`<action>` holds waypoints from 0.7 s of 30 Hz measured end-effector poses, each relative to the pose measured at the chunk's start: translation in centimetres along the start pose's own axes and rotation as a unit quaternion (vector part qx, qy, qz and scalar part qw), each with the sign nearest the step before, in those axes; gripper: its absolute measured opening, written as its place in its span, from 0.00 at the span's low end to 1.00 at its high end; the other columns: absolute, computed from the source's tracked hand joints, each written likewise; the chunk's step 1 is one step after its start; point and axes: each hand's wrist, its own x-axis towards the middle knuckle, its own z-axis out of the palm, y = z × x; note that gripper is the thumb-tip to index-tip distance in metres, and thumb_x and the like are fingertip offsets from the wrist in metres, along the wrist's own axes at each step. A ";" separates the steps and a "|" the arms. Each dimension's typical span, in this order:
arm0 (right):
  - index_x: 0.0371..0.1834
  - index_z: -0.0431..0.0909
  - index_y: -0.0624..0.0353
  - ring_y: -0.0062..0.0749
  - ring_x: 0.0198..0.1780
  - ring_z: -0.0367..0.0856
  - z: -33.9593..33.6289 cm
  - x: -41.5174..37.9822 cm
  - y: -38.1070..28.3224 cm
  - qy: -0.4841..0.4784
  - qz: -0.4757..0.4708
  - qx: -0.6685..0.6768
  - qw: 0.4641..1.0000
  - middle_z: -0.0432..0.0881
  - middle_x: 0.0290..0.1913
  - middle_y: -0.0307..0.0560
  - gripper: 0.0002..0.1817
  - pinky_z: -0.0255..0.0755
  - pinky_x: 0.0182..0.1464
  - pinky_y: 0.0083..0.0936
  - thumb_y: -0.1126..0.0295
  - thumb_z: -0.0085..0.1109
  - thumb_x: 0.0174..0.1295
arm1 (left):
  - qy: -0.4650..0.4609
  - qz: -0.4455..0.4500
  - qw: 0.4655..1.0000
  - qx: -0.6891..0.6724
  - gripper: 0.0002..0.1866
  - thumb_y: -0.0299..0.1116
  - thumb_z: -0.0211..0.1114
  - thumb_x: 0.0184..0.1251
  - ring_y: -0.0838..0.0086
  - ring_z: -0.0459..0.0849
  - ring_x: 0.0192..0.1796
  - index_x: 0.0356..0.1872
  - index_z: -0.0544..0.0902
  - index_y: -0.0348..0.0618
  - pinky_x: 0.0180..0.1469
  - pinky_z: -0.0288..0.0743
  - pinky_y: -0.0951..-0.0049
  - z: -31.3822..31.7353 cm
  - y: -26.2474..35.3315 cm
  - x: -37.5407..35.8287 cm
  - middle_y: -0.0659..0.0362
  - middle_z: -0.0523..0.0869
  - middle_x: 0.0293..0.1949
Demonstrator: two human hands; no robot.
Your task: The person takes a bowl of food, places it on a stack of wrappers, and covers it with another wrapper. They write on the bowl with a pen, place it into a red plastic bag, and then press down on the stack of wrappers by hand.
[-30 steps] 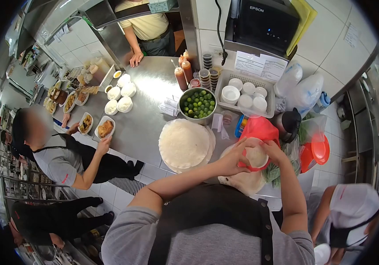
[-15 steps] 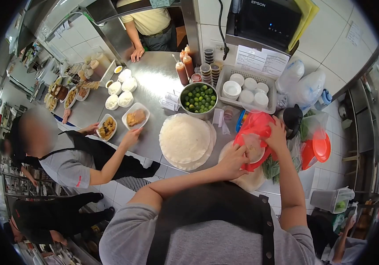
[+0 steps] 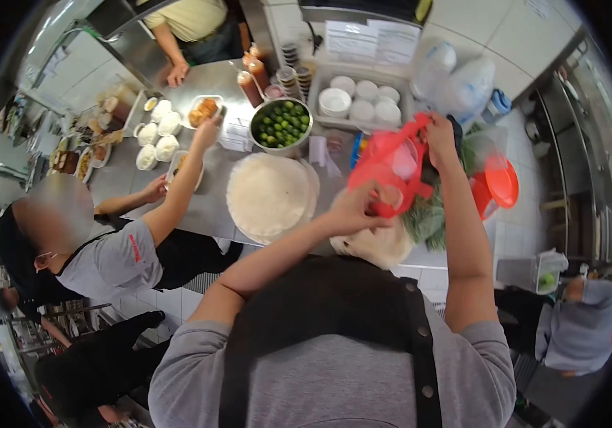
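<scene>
Red bag (image 3: 379, 165): right of our lime pot (image 3: 286, 152).
Right hand (image 3: 440, 137): closed on the bag's top, likely holding it up.
Left hand (image 3: 354, 210): fingers part-curled beneath, perhaps steadying it; we can't tell whether they grip.

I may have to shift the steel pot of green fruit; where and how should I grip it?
Probably by the left side of the steel pot, approaching from the left: its round rim is exposed there, with flat papers beside it, whereas the basket crowds the right.
</scene>
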 end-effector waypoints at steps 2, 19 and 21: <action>0.42 0.82 0.66 0.17 0.21 0.67 -1.4 -0.2 -2.2 0.012 0.006 0.030 0.999 0.78 0.25 0.38 0.11 0.63 0.24 0.17 0.80 0.48 0.64 | 0.071 0.185 0.980 0.007 0.25 0.26 0.77 0.56 0.78 0.85 0.40 0.44 0.65 0.47 0.36 0.78 0.76 -0.5 1.7 -0.2 0.57 0.84 0.43; 0.49 0.79 0.66 0.31 0.35 0.77 -1.7 -16.8 -13.1 -0.280 -0.068 -0.245 0.926 0.79 0.43 0.48 0.22 0.72 0.37 0.25 0.88 0.45 0.50 | 0.204 0.109 0.956 0.180 0.16 0.25 0.75 0.51 0.78 0.78 0.37 0.39 0.77 0.39 0.40 0.71 0.79 -6.9 7.0 -6.9 0.61 0.79 0.34; 0.47 0.79 0.64 0.29 0.38 0.77 -1.3 -17.9 -12.4 -0.355 -0.058 -0.353 0.864 0.75 0.45 0.45 0.17 0.71 0.35 0.21 0.84 0.52 0.54 | 0.099 0.045 0.976 0.186 0.19 0.26 0.78 0.50 0.82 0.79 0.43 0.41 0.78 0.40 0.44 0.76 0.77 -7.1 4.8 -7.3 0.63 0.81 0.41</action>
